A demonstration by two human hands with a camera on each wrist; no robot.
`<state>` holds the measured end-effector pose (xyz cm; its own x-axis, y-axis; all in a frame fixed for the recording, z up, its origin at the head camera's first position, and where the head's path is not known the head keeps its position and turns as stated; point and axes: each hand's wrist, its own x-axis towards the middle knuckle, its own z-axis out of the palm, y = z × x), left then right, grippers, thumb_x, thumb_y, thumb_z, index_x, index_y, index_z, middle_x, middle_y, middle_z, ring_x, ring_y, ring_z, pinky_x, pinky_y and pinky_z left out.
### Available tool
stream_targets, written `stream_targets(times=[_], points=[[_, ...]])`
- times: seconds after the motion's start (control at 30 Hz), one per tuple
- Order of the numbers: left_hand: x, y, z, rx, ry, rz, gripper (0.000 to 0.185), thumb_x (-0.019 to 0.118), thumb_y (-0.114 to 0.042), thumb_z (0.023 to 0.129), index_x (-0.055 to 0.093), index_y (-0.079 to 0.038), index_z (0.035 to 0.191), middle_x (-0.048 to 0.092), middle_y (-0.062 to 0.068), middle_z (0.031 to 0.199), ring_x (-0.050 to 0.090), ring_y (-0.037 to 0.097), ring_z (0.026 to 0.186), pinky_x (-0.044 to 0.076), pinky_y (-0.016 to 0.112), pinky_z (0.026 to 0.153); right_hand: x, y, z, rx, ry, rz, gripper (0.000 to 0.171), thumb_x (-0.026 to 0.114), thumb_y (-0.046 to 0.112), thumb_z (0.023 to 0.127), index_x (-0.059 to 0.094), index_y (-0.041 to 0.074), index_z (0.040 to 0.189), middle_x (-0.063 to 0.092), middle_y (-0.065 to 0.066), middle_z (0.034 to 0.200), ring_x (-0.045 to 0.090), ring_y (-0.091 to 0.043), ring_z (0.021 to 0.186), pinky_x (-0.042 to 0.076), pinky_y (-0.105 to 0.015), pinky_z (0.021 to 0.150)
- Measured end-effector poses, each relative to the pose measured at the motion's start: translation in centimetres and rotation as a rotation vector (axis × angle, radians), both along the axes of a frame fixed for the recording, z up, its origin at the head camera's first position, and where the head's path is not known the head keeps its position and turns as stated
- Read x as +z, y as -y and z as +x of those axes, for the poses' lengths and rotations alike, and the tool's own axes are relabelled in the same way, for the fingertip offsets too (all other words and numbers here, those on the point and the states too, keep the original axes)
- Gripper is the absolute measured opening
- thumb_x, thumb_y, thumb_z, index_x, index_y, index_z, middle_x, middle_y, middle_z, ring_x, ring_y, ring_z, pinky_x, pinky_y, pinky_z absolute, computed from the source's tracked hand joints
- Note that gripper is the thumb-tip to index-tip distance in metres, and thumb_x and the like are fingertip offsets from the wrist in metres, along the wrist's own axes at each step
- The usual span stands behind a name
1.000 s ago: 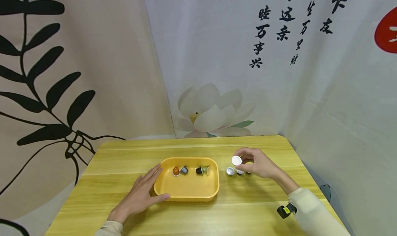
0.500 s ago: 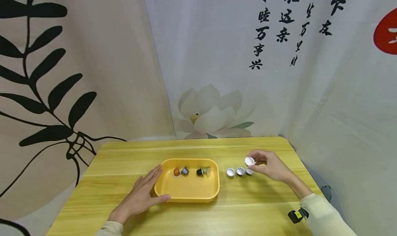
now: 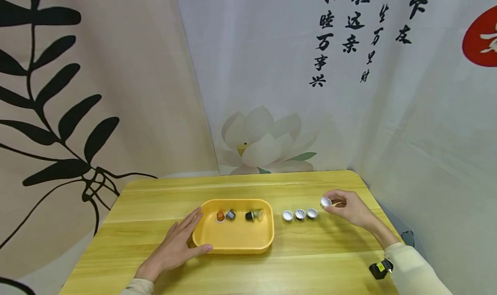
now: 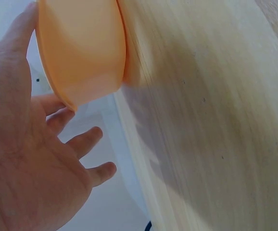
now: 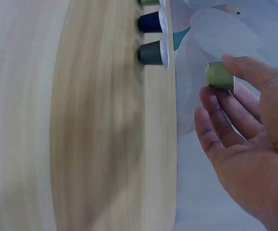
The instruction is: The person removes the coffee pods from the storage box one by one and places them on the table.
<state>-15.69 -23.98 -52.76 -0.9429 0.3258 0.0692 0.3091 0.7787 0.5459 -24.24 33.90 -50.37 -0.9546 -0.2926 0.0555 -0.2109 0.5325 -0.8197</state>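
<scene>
Right hand (image 3: 349, 208): fingers (image 5: 216, 108) pinch a small olive-green foil-topped coffee capsule (image 5: 220, 76), held just above the pale wooden surface (image 3: 310, 252), right of a row of three foil-topped capsules (image 3: 300, 214). No lettering is readable on any capsule. The right wrist view shows body colours: olive, dark blue, grey-green; the head view shows only silver foil tops. Left hand (image 3: 174, 245): fingers spread, flat against the yellow plastic rectangular tray (image 3: 233, 243), which holds four capsules (image 3: 240, 214). Behind hang a white lotus-printed cloth with black Chinese calligraphy (image 3: 349, 32) and a beige leaf-patterned cloth (image 3: 97, 92).
</scene>
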Motion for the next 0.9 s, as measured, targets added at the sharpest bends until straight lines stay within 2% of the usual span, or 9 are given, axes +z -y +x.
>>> stream_targets(times=[0.1,0.23,0.4,0.63,0.9], points=[[0.0,0.0,0.0,0.001,0.006,-0.003,0.11,0.08,-0.066,0.099,0.031,-0.008,0.179,0.022,0.008,0.191,0.039,0.052,0.168,0.015,0.091,0.13,-0.4,-0.4,-0.2,0.001,0.003,0.023,0.041,0.086,0.022,0.103,0.074,0.002,0.137,0.082,-0.016,0.127,0.077,-0.01,0.111,0.066,-0.021,0.09],[0.0,0.0,0.0,0.004,0.01,-0.012,0.111,0.079,-0.068,0.099,0.031,-0.008,0.179,0.021,0.007,0.191,0.039,0.051,0.168,0.015,0.09,0.13,-1.0,-0.6,-0.4,0.012,0.009,0.036,0.038,0.085,0.018,0.103,0.075,-0.001,0.135,0.082,-0.018,0.125,0.078,-0.018,0.112,0.065,-0.021,0.089],[0.0,0.0,0.0,0.004,0.004,-0.014,0.111,0.079,-0.067,0.099,0.031,-0.008,0.179,0.021,0.006,0.191,0.039,0.05,0.168,0.016,0.09,0.13,-1.9,-0.7,-0.6,0.012,0.051,0.072,0.03,0.085,0.015,0.103,0.076,0.002,0.128,0.082,-0.014,0.122,0.078,-0.023,0.113,0.064,-0.022,0.089],[0.0,0.0,0.0,0.004,0.007,-0.005,0.11,0.08,-0.066,0.099,0.032,-0.008,0.179,0.022,0.007,0.191,0.039,0.05,0.168,0.016,0.09,0.13,-3.0,-0.6,-0.8,0.005,0.071,0.147,0.027,0.086,0.014,0.102,0.076,0.004,0.125,0.082,-0.012,0.121,0.078,-0.026,0.113,0.063,-0.026,0.09],[0.0,0.0,-0.1,0.004,0.006,0.001,0.11,0.08,-0.066,0.099,0.032,-0.009,0.179,0.022,0.007,0.191,0.039,0.05,0.168,0.015,0.091,0.129,-3.6,-0.5,-1.0,0.017,0.084,0.143,0.028,0.085,0.015,0.102,0.076,0.005,0.126,0.081,-0.01,0.122,0.076,-0.024,0.113,0.062,-0.025,0.09]])
